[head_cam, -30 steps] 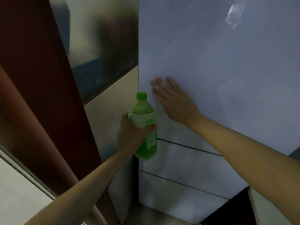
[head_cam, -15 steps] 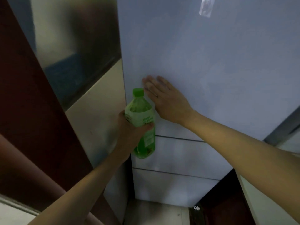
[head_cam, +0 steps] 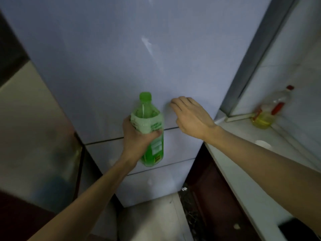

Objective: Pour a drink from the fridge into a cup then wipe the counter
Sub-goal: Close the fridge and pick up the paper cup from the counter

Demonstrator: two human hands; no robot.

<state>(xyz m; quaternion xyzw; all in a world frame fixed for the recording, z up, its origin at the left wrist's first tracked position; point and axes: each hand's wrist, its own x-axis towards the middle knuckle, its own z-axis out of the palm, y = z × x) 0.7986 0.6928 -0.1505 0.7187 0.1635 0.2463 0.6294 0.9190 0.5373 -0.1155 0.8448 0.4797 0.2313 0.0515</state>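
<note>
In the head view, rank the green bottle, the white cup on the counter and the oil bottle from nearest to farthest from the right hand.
From the right hand:
1. Green bottle, just to its left, held in the left hand.
2. White cup, to its right on the counter.
3. Oil bottle, farther right, at the counter's back by the wall.

1 head-worn view looks forward and down, close to the closed fridge door point(head_cam: 121, 58), with the tabletop point(head_cam: 243, 146) at its right edge and floor point(head_cam: 152, 220) below.
</note>
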